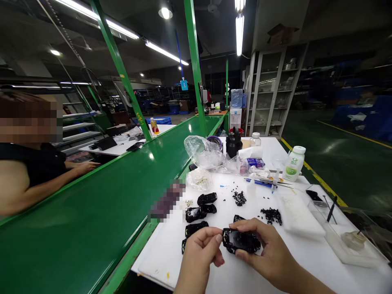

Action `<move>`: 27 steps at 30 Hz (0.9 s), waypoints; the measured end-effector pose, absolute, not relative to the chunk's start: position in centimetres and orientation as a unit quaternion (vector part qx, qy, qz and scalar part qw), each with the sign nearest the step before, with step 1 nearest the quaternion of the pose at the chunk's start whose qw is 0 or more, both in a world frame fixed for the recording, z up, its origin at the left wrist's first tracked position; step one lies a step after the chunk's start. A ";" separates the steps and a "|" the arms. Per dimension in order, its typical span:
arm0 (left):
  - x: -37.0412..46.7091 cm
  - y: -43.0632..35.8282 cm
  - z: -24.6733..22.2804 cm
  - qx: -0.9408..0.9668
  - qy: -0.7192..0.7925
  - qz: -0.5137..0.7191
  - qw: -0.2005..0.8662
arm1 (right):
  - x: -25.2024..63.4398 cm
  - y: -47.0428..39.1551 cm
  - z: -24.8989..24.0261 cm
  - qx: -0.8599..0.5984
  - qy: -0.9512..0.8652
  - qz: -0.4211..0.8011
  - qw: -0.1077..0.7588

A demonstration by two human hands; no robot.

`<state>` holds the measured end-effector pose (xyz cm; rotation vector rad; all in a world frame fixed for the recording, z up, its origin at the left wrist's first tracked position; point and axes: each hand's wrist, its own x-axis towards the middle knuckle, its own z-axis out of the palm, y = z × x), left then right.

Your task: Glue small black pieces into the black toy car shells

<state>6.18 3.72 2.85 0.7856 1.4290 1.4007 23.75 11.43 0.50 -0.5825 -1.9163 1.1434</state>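
Note:
Between the thumb and fingers of my right hand (272, 249) is a black toy car body (241, 240), its glossy surface turned up toward me. My left hand (200, 251) pinches thumb and forefinger together at the car body's left end; whatever sits in that pinch is too small or hidden to name. Several more black car bodies (207, 199) lie on the white table (159, 265) left of and behind my hands, one partly covered by my left hand. Two heaps of tiny black parts (239, 198) rest beyond my right hand.
A clear bag of small pale pieces (199, 179), a blue pen-like tool (260, 182) and a white bottle (294, 163) stand or lie farther back. At right are a white foam block (300, 216) and a clear tray (346, 245). A green conveyor (76, 228) separates me from another person (27, 175).

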 end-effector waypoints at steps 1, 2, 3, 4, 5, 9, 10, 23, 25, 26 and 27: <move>5.9 3.6 2.9 0.341 0.579 0.569 0.473 | 23.7 11.5 0.6 -0.225 -0.762 0.449 0.408; 5.7 3.5 3.0 0.369 0.579 0.562 0.461 | 23.7 11.5 0.7 -0.219 -0.766 0.440 0.413; 5.4 3.4 3.1 0.407 0.587 0.547 0.437 | 23.6 11.5 0.9 -0.215 -0.771 0.428 0.419; 5.2 3.3 3.2 0.452 0.600 0.524 0.401 | 23.6 11.5 1.0 -0.210 -0.777 0.414 0.425; 5.0 3.1 3.2 0.504 0.615 0.492 0.355 | 23.5 11.5 1.2 -0.203 -0.783 0.399 0.432; 4.9 2.8 3.3 0.665 0.623 0.378 0.164 | 23.4 11.5 1.7 -0.170 -0.796 0.375 0.444; 4.9 2.8 3.3 0.684 0.615 0.368 0.134 | 23.3 11.4 1.9 -0.169 -0.797 0.379 0.438; -5.3 3.5 4.1 0.673 0.709 0.209 0.032 | 23.8 12.5 2.2 -0.337 -0.878 0.280 0.192; -6.0 3.2 4.2 0.678 0.710 0.183 0.058 | 23.7 12.5 2.0 -0.344 -0.881 0.274 0.173; -6.0 3.1 4.2 0.679 0.709 0.175 0.070 | 23.6 12.5 1.9 -0.345 -0.882 0.272 0.168; -5.9 3.1 4.1 0.679 0.710 0.168 0.082 | 23.5 12.4 1.9 -0.345 -0.883 0.272 0.164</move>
